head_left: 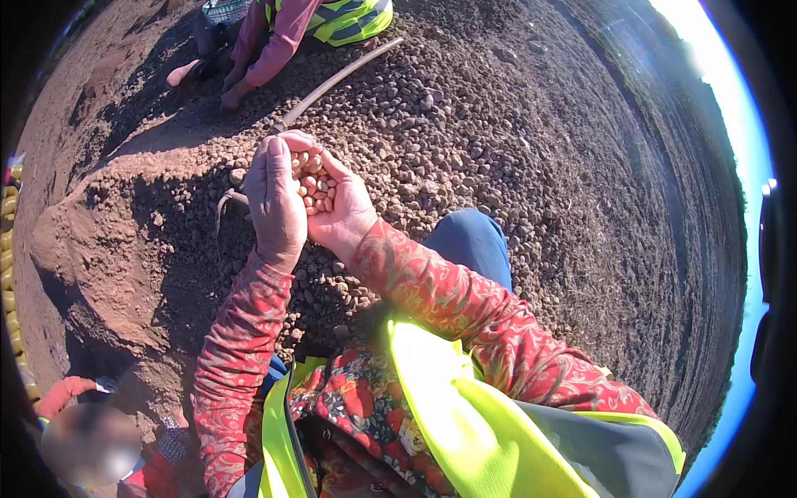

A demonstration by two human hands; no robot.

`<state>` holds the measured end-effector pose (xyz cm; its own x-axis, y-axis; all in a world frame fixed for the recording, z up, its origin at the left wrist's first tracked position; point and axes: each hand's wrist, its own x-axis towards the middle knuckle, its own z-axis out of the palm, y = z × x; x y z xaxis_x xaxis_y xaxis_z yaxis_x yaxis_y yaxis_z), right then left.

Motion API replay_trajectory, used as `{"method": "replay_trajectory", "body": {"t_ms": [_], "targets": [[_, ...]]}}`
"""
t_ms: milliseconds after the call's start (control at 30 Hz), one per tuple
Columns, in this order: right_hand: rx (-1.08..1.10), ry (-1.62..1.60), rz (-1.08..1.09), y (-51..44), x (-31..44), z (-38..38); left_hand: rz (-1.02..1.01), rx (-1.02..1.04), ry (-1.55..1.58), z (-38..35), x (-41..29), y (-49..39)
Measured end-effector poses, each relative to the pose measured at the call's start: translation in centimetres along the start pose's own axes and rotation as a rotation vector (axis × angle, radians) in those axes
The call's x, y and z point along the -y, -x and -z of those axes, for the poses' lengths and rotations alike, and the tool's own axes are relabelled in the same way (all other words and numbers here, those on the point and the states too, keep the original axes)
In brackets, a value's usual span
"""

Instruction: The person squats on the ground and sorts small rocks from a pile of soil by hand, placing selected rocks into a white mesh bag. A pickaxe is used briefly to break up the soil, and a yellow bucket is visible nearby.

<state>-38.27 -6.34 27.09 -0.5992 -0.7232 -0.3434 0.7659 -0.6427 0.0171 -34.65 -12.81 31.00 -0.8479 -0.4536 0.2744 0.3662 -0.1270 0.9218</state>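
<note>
My left hand (274,202) and my right hand (346,208) are cupped together, their fingertips meeting at the far side. In the hollow between them lies a small heap of pinkish-tan kernels (319,194), which look like shelled peanuts. Just beyond my fingers, the wooden handle (339,79) of a hand tool slants away over the ground. A thin curved metal prong (229,198) shows to the left of my left hand; my hands hide how it joins the handle. Loose lumpy clods (429,149) cover the soil beneath and to the right.
A co-worker in a high-visibility vest (348,22) sits at the top, one hand (230,99) at the ground. Behind is a basket (225,11). Another person's sleeve (155,476) shows lower left. A dug earth bank (93,243) lies left, with yellowish rounded objects (7,261) at the edge.
</note>
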Motion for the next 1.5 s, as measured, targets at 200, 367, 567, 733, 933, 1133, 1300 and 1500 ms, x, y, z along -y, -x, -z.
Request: {"method": "replay_trajectory", "body": {"t_ms": [200,367,567,733,933,1133,1300,1500], "targets": [[0.249,-0.006,0.149,2.7,10.9,1.3,-0.354,0.355,-0.396,-11.1,3.1,-1.4],[0.244,-0.157,0.329,5.6,16.6,3.3,-0.572,0.592,-0.570,-18.2,6.4,-1.5],[0.209,-0.420,0.362,9.7,23.1,6.7,-0.833,0.774,-0.655,-24.2,7.4,-1.2],[0.331,-0.511,0.647,17.2,29.5,12.9,-0.684,0.861,-0.674,-23.9,7.6,-2.1],[0.217,-0.502,1.323,33.8,35.0,27.0,-0.539,1.011,-0.831,-24.7,11.8,-8.3],[-0.199,-0.804,2.005,55.6,33.7,39.7,-0.409,1.151,-1.027,-29.4,15.9,-14.2],[-0.696,-0.560,2.168,73.5,32.8,39.8,-0.652,1.336,-1.016,-32.6,18.3,-14.7],[-1.154,-0.868,1.520,66.0,27.8,49.8,-0.373,1.388,-1.210,-29.9,17.0,-11.8]]}}
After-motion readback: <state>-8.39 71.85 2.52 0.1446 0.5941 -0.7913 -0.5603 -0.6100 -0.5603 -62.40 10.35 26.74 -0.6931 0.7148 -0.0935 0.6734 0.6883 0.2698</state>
